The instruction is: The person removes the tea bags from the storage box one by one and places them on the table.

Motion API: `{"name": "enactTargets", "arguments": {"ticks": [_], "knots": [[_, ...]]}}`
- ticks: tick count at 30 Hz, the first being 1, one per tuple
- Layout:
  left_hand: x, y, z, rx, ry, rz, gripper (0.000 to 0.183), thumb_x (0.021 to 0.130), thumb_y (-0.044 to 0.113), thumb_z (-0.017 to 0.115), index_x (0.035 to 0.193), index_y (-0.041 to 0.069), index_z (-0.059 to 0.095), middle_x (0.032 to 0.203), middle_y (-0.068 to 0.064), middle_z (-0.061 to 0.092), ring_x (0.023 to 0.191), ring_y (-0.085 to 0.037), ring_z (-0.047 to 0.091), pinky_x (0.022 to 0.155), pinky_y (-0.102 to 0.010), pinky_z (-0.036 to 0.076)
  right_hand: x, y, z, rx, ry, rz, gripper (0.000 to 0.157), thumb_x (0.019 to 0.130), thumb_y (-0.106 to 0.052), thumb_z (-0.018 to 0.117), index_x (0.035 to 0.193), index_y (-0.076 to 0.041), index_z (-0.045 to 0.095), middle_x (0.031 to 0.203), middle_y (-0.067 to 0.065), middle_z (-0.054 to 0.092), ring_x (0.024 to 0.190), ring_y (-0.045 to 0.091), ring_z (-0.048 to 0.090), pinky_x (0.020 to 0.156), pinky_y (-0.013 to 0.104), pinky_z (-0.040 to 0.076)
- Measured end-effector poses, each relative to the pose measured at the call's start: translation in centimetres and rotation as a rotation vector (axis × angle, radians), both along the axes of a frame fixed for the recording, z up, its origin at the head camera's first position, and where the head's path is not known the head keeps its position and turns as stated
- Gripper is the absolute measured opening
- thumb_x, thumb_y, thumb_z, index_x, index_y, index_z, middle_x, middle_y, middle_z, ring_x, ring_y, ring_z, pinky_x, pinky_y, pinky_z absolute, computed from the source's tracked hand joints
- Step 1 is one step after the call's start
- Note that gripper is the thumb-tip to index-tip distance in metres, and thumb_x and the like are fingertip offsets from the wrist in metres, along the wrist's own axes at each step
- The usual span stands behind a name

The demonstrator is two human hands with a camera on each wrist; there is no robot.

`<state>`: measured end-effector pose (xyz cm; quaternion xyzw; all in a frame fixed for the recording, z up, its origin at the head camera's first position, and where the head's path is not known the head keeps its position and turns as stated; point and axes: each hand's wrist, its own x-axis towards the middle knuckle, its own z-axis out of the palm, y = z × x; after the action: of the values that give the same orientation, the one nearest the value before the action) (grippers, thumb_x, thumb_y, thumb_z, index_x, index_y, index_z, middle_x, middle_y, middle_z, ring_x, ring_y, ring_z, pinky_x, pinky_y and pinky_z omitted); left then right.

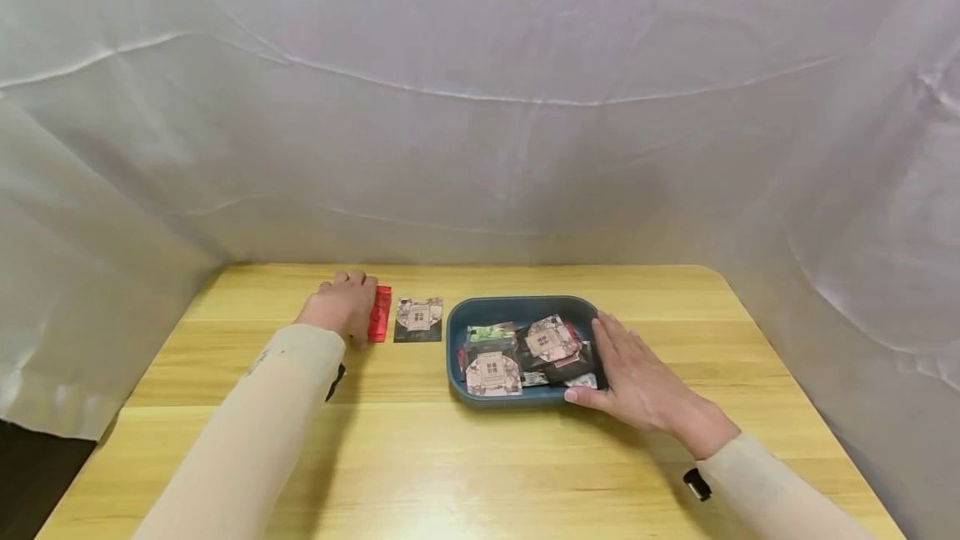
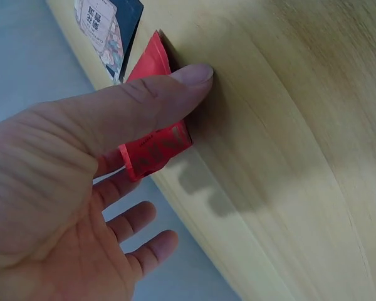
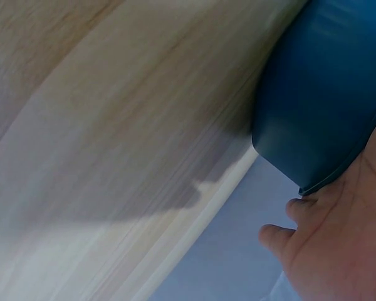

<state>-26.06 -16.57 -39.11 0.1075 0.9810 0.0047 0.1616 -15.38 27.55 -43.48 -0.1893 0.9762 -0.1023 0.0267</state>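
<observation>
At the left of the table, my left hand (image 1: 341, 307) holds a small red packet (image 1: 380, 313). In the left wrist view the thumb lies across the front of the packet, with the fingers partly hidden behind it. Just right of it, a dark packet with a floral label (image 1: 418, 320) lies flat. A blue plastic bin (image 1: 452, 361) holds several packets, among them dark floral ones (image 1: 492, 372) and a green one (image 1: 491, 332). My right hand (image 1: 641, 382) rests against the bin's right end, fingers straight along the side and thumb at the front rim.
The light wooden table (image 1: 450, 473) carries the bin and packets. Pale grey fabric (image 1: 480, 173) hangs behind the table and along both sides. A dark area (image 1: 37, 473) shows beyond the left edge.
</observation>
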Motion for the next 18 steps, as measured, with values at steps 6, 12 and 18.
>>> {"name": "enactTargets", "arguments": {"ticks": [6,12,18], "knots": [[0.04,-0.06,-0.11,0.015,-0.016,0.01,0.1,0.075,0.016,0.094,0.156,-0.001,0.039,0.156,-0.026,0.044,0.139,-0.047,0.042,0.114,-0.064,0.043,-0.04,-0.04,-0.03,0.004,0.006,0.005,0.123,0.092,-0.081,0.055,0.164,0.01,0.015,0.173,0.03,0.009,0.16,0.047,0.017,0.128,0.063,0.021],[-0.02,-0.34,-0.33,0.031,-0.048,0.036,0.105,0.076,0.021,0.095,0.16,0.002,0.036,0.161,-0.024,0.04,0.142,-0.047,0.041,0.111,-0.066,0.045,-0.14,-0.08,-0.09,0.004,0.011,0.01,0.123,0.092,-0.081,0.055,0.164,0.011,0.016,0.173,0.03,0.009,0.16,0.047,0.018,0.127,0.063,0.022],[0.09,-0.69,-0.63,0.048,-0.079,0.052,0.112,0.076,0.024,0.095,0.165,0.004,0.029,0.169,-0.023,0.031,0.15,-0.049,0.033,0.114,-0.069,0.04,-0.19,-0.15,-0.16,0.007,0.009,0.012,0.123,0.092,-0.082,0.054,0.164,0.011,0.015,0.173,0.03,0.009,0.16,0.047,0.017,0.127,0.062,0.022]]}}
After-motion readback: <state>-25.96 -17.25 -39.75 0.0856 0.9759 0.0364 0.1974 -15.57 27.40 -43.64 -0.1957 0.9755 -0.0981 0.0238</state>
